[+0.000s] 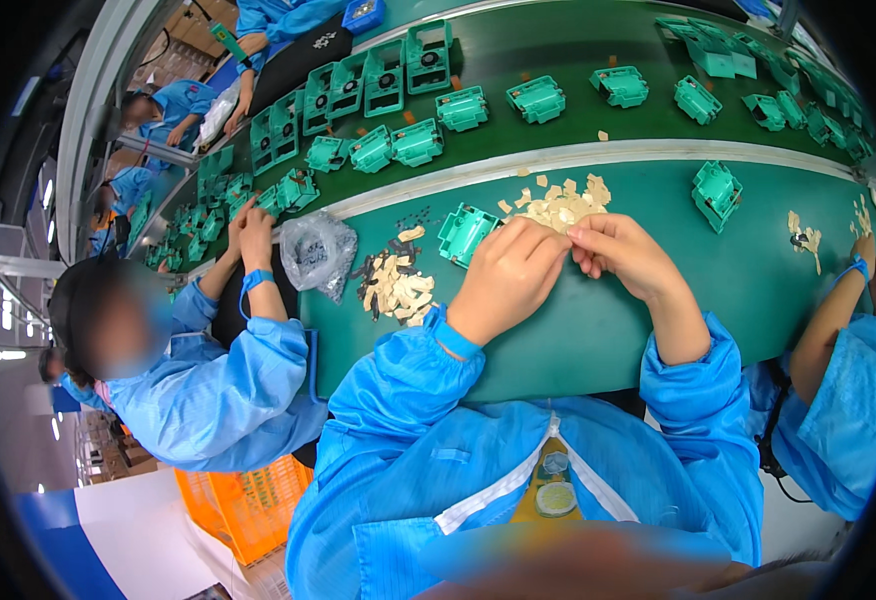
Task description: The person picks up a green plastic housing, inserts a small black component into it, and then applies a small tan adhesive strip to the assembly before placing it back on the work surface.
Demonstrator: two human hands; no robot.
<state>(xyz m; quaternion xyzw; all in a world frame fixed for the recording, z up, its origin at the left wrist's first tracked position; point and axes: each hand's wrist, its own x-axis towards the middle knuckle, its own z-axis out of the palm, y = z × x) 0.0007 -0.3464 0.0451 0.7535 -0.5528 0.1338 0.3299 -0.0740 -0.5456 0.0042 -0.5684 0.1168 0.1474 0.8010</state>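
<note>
My left hand [514, 275] and my right hand [623, 258] meet above the green mat [518, 365], fingertips pinched close together. Whatever lies between them is too small to make out. Just beyond the fingertips spreads a pile of small cream-coloured pieces [566, 205]. A green plastic housing [466, 234] sits against the back of my left hand, partly hidden by it. Farther left lies a heap of cream and black scraps [398, 288], with small black bits [413, 217] scattered above it.
A clear plastic bag [318, 255] of small dark parts stands at the left. Another green housing [717, 196] rests at the right. Past a pale rail, the conveyor belt [578, 130] carries several housings. Co-workers sit on both sides; one's hands [248, 240] reach toward the belt.
</note>
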